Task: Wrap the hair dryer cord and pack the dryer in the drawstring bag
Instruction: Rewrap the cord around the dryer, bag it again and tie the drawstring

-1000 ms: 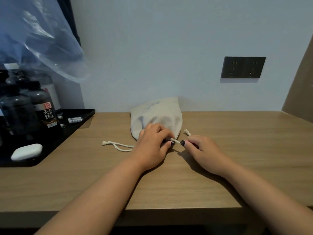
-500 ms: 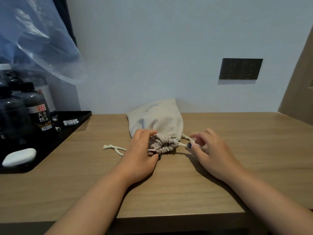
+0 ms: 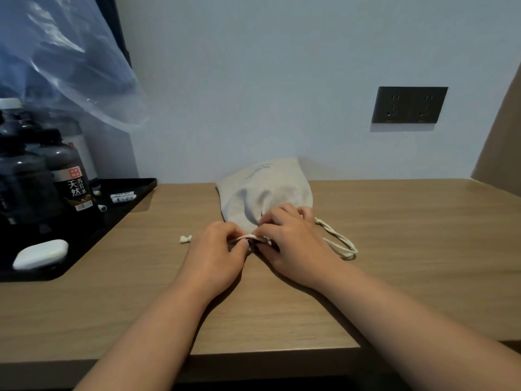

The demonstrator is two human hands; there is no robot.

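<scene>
on the wooden desk [image 3: 394, 249], left hand [image 3: 214, 255] and right hand [image 3: 293, 244] pinch the linen bag's [image 3: 262, 193] twisted drawstring [image 3: 338, 241].

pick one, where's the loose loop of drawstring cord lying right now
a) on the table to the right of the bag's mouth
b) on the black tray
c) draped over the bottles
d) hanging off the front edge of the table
a: the drawstring loop lies flat on the wooden table, just right of the right hand, beside the gathered mouth of the drawstring bag, far from the black tray.
</scene>
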